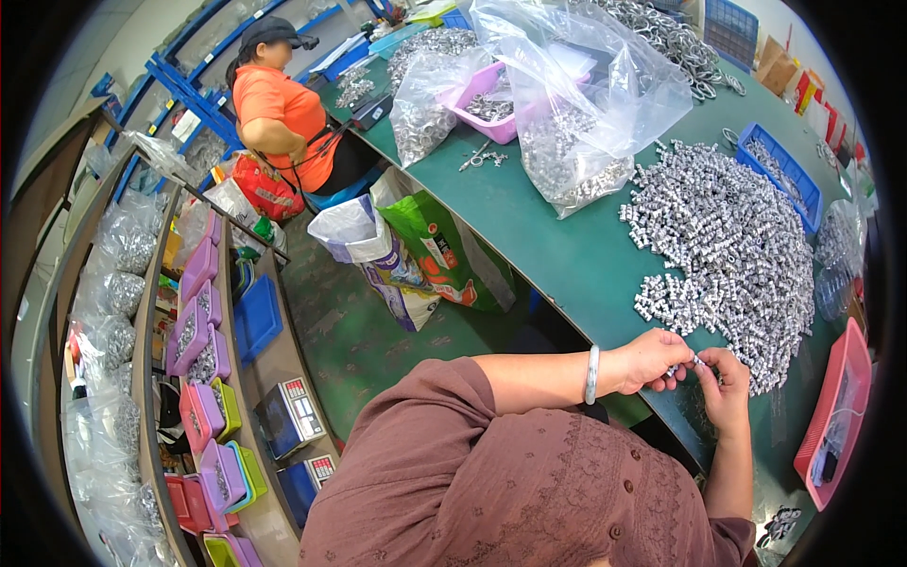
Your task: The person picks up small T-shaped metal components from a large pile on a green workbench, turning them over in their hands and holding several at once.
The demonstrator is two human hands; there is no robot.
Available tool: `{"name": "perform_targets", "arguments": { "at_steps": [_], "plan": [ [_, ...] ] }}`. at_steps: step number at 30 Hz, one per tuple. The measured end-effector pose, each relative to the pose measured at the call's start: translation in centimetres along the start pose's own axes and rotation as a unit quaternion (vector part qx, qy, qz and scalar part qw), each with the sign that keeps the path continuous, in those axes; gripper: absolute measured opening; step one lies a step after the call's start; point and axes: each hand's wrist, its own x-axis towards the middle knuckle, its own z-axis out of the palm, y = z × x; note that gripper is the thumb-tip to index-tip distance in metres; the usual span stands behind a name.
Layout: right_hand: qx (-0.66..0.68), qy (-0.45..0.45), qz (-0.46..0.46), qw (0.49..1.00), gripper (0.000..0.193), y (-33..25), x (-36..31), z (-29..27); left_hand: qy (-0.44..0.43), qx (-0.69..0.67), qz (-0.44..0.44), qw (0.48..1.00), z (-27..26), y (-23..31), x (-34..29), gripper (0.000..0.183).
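Small metal piece [698, 360], lower right of frame, between both hands. Left hand [650, 362] narrow, curled on what look like more metal bits. Right hand [726, 386] narrow, thumb and finger pinching the piece. My judgement: pinch lightly, fingertips only, keep over green table [576, 260]; drops stay findable. Heap of similar pieces [727, 241] just above.

Small silvery metal piece [698, 360], pinched between left hand [654, 361] and right hand [726, 387], raised; mostly covered by fingers, exact tilt unclear from here. Just beyond: matching-looking heap of small metal parts [723, 255], silvery, loose, jumbled every which way, broad mound with stragglers.
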Motion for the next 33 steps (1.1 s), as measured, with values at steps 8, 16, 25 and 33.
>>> {"name": "perform_targets", "arguments": {
  "at_steps": [8, 16, 25, 33],
  "plan": [
    [0.011, 0.024, -0.009, 1.0, 0.009, -0.05, 0.13, 0.39, 0.0, -0.001, 0.003, 1.0, -0.09, -0.13, -0.05, 0.017],
    [0.013, 0.021, 0.003, 1.0, 0.008, 0.14, -0.02, 0.27, -0.002, 0.003, 0.004, 1.0, 0.04, -0.32, -0.02, 0.018],
    [0.021, 0.021, 0.007, 1.0, 0.009, 0.16, 0.0, 0.36, -0.006, -0.001, 0.002, 1.0, -0.16, -0.45, 0.13, 0.018],
    [0.01, 0.022, 0.01, 1.0, 0.01, 0.52, -0.23, 0.33, -0.011, 0.005, 0.004, 1.0, -0.17, -0.46, -0.01, 0.017]
  ]
}}
